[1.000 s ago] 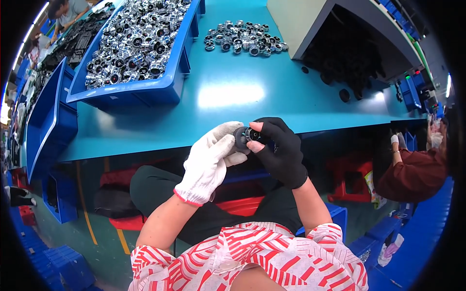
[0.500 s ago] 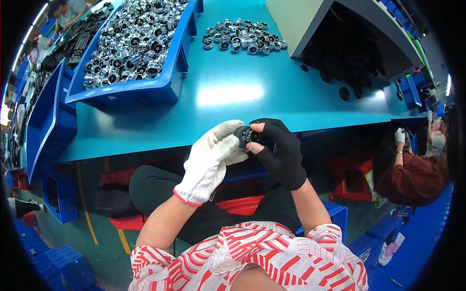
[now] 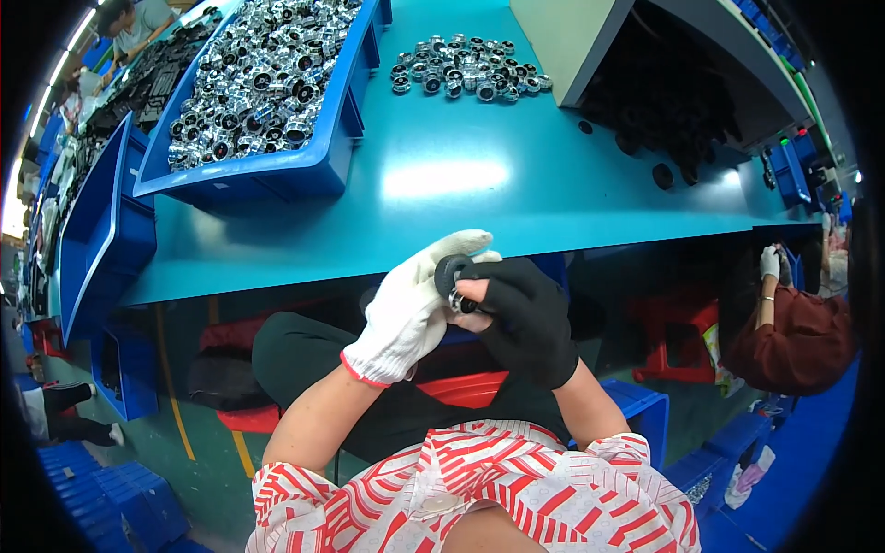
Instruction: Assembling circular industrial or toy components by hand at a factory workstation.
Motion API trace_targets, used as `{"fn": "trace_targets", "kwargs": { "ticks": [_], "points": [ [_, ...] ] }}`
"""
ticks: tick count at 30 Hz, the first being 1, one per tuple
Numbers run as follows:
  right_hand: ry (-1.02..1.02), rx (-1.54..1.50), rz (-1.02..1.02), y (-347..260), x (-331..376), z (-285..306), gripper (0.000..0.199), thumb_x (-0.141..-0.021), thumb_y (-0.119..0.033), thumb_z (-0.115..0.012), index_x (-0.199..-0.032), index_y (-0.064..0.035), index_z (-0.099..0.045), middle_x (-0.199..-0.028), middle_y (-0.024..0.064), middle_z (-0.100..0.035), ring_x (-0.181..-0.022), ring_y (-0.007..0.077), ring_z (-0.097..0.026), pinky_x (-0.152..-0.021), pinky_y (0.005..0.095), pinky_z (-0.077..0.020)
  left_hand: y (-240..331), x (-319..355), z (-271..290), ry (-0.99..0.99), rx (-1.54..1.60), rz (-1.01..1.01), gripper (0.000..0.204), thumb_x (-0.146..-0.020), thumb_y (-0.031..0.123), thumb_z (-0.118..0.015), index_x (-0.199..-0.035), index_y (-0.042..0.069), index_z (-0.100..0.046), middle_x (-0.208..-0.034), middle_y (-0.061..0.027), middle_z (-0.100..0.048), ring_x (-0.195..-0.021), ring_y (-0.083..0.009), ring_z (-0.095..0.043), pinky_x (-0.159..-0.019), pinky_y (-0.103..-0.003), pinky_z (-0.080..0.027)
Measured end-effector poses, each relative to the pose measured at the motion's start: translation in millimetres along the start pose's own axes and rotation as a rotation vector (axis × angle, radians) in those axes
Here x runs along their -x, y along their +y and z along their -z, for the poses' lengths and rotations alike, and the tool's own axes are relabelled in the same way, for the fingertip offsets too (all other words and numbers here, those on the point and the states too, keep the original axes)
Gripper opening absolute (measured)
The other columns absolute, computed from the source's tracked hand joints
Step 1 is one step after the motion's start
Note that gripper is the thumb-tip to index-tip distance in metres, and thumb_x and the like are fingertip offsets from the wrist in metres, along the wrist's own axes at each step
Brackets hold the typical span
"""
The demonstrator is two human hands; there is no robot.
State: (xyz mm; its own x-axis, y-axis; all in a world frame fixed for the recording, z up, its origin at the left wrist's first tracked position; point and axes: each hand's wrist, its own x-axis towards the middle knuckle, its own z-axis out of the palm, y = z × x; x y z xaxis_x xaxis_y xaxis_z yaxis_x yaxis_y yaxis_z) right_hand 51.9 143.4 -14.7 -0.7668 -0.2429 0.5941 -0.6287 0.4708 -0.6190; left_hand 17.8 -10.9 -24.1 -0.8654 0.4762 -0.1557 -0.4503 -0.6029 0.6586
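Note:
Between my hands, just off the table's near edge, are a black rubber tyre (image 3: 449,271) and a small chrome wheel hub (image 3: 457,301). My left hand (image 3: 406,309), in a white knit glove with a red cuff, is closed round the tyre from the left, its upper fingers reaching past it. On the other side, my right hand (image 3: 527,318) wears a black glove with bare fingertips and pinches the chrome hub against the tyre. My fingers partly hide the hub, so how far it sits in the tyre cannot be made out.
A large blue bin (image 3: 244,180) full of chrome hubs stands at the left on the teal table (image 3: 442,217). Loose chrome hubs (image 3: 470,69) lie at the back. Black tyres (image 3: 662,176) spill from a pale box (image 3: 590,55) at right. Another person (image 3: 788,341) sits farther right.
The tyre has turned to show its ring face, and the hub is now lower, below it. My right hand has shifted slightly down, with its fingers over the parts.

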Motion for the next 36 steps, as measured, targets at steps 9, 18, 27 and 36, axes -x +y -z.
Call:
{"fn": "trace_targets", "kwargs": {
  "ticks": [9, 18, 27, 36],
  "points": [
    [0.01, 0.193, 0.148, -12, 3, 4, 0.038, -0.072, -0.011, -0.074, -0.108, -0.0132, -0.064, -0.11, 0.0054, -0.063, -0.091, 0.0226, -0.058, -0.076, 0.0332, -0.0457, 7, 4, 0, -0.1, 0.139, 0.167, 0.039, -0.089, 0.012, -0.058, -0.123, -0.006, -0.051, -0.118, -0.0185, -0.059, -0.108, -0.0253, -0.06, -0.096, -0.034, -0.048],
    [0.018, 0.193, 0.191, -13, 7, 7, 0.039, -0.072, -0.012, -0.075, -0.109, -0.0139, -0.063, -0.11, 0.0043, -0.063, -0.092, 0.0216, -0.059, -0.074, 0.0323, -0.0457, 7, 3, 0, -0.116, 0.17, 0.167, 0.04, -0.089, 0.013, -0.06, -0.124, -0.004, -0.051, -0.117, -0.0176, -0.059, -0.107, -0.0256, -0.06, -0.095, -0.035, -0.049],
    [0.006, 0.186, 0.191, -12, 9, 7, 0.039, -0.072, -0.012, -0.074, -0.11, -0.0145, -0.062, -0.109, 0.0041, -0.063, -0.093, 0.0216, -0.059, -0.074, 0.0326, -0.0458, 8, 4, -4, -0.056, 0.077, 0.174, 0.053, -0.087, 0.027, -0.065, -0.126, -0.004, -0.048, -0.12, -0.0181, -0.056, -0.108, -0.0259, -0.058, -0.094, -0.035, -0.049],
    [-0.007, 0.196, 0.177, -10, 10, 6, 0.04, -0.072, -0.012, -0.074, -0.111, -0.0139, -0.062, -0.11, 0.0045, -0.063, -0.094, 0.0223, -0.059, -0.076, 0.0334, -0.0456, 9, 2, -8, -0.002, 0.054, 0.19, 0.052, -0.087, 0.027, -0.064, -0.126, -0.004, -0.048, -0.12, -0.0184, -0.056, -0.108, -0.0261, -0.058, -0.094, -0.035, -0.049]
  ]
}}
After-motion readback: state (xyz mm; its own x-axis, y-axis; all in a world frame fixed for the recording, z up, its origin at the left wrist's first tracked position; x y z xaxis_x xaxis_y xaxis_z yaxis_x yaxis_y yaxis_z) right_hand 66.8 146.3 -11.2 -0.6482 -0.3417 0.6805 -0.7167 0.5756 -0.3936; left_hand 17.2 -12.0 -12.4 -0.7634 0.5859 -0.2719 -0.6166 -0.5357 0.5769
